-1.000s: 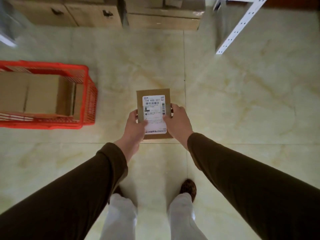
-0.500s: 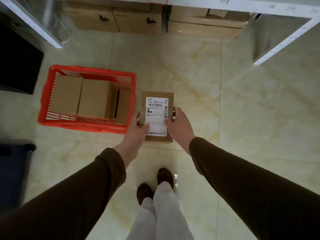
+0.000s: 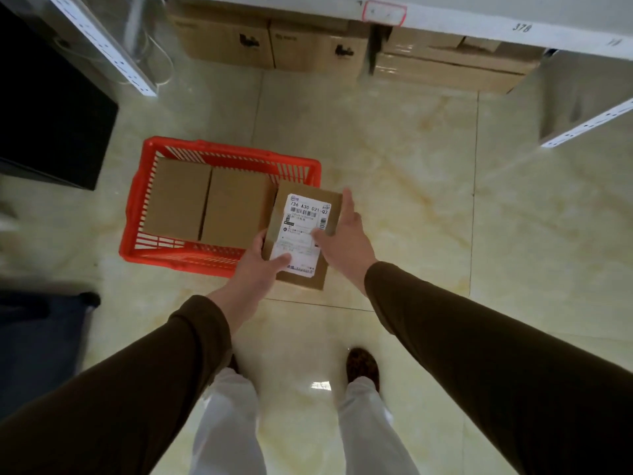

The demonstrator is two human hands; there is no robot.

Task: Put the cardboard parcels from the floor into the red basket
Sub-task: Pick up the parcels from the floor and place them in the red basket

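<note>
Evidently light and stiff, the parcel (image 3: 303, 234) is gripped by the left hand (image 3: 257, 269) alone — the right hand (image 3: 342, 234) is spread open beside it (edges suit best).

1. Glossy cream marble floor tiles (image 3: 394, 138) are seen throughout.
2. Large brown cartons (image 3: 274, 42) are stacked beneath a white shelf rail (image 3: 479, 25), which is marked with numbers.
3. A black cabinet (image 3: 51, 114) is seen at left.
4. A dark blue bin (image 3: 37, 344) is seen at lower left.
</note>
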